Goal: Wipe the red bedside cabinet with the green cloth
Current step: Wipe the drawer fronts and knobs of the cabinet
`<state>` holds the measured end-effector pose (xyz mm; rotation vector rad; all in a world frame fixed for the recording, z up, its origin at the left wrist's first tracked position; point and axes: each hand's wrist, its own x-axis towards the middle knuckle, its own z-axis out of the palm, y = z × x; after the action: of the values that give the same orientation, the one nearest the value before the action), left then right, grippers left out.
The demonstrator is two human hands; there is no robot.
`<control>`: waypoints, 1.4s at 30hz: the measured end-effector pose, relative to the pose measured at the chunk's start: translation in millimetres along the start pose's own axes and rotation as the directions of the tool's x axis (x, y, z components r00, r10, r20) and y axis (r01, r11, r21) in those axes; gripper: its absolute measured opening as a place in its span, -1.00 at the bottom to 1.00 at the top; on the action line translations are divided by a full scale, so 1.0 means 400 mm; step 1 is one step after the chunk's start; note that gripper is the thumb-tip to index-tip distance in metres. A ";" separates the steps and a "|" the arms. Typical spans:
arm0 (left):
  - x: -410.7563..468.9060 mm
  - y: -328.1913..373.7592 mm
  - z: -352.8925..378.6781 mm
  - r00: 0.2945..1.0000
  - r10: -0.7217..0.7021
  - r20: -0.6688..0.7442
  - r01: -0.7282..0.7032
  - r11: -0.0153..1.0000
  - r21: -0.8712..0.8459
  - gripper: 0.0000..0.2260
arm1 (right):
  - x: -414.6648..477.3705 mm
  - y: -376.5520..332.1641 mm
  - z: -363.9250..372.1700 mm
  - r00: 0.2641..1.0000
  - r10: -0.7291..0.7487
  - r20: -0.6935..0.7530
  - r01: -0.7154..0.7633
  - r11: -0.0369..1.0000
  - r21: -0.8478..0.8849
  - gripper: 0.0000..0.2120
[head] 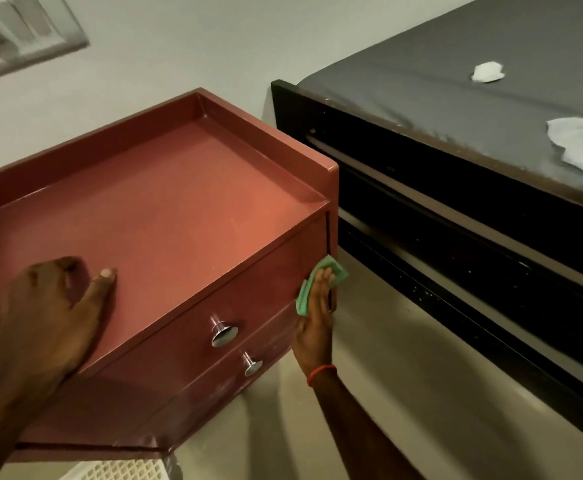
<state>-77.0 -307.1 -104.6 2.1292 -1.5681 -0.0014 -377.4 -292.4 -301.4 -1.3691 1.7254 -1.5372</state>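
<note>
The red bedside cabinet (165, 209) fills the left and middle of the view, with a raised rim round its top and two drawers with round chrome knobs (224, 334). My left hand (44, 313) lies flat on the front left of the cabinet top, fingers spread, holding nothing. My right hand (314, 323) presses the folded green cloth (321, 282) against the right end of the upper drawer front, at the cabinet's front right corner. Part of the cloth is hidden under my fingers.
A dark bed frame (456, 244) with a grey mattress (491, 46) stands just right of the cabinet, with a narrow gap between. Two crumpled white tissues (487, 72) lie on the mattress. A white lattice basket (120, 471) shows at the bottom edge. A switch plate (16, 32) is on the wall.
</note>
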 end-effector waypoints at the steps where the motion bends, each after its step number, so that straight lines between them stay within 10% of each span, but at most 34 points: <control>1: -0.001 0.005 -0.004 1.000 0.008 0.013 -0.009 1.000 0.018 -0.27 | -0.024 0.029 0.012 0.991 0.131 0.015 -0.132 0.985 0.114 -0.06; 4: -0.011 0.026 -0.016 0.999 0.035 0.032 -0.038 0.996 0.078 -0.33 | -0.055 0.069 0.041 0.776 0.618 0.125 -0.615 0.697 0.369 -0.57; 8: -0.013 0.024 -0.019 0.999 0.025 0.040 -0.029 0.995 0.101 -0.28 | -0.015 0.006 0.030 0.611 0.774 0.165 -0.670 0.396 0.627 -0.66; 14: -0.019 0.033 -0.017 0.999 -0.037 0.029 0.037 0.999 0.020 -0.30 | -0.107 -0.192 0.027 0.995 0.096 0.030 -0.100 0.940 0.326 -0.19; 16: -0.024 0.042 -0.019 0.999 -0.039 0.026 0.040 0.999 -0.030 -0.35 | -0.185 -0.131 0.052 0.990 -0.044 0.133 0.011 0.972 0.236 -0.17; 27: -0.042 0.087 -0.047 0.997 0.074 0.026 -0.073 0.996 -0.041 -0.41 | -0.218 0.130 0.114 0.982 0.181 0.046 -0.187 0.959 0.214 -0.35; 34: -0.051 0.105 -0.055 0.992 0.120 0.035 -0.121 0.992 0.020 -0.44 | -0.299 0.131 0.093 0.858 0.285 0.428 -0.309 0.951 -0.012 -0.35; 36: -0.048 0.107 -0.054 0.990 0.133 0.048 -0.134 0.991 0.013 -0.43 | -0.360 0.091 0.092 0.707 0.198 0.679 -0.315 0.948 0.051 -0.43; 38: -0.047 0.113 -0.059 0.992 0.123 0.039 -0.122 0.992 -0.026 -0.40 | -0.380 0.035 0.101 0.709 0.302 0.637 -0.521 0.833 0.185 -0.65; 42: -0.048 0.106 -0.065 0.990 0.117 0.077 -0.119 0.992 0.028 -0.44 | -0.310 0.035 0.114 0.557 0.727 0.401 -0.769 0.268 0.581 -0.60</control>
<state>-114.3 -289.2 -71.0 2.0792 -1.7469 -0.0162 -294.4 -207.4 -360.4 -0.0685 1.1664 -1.2789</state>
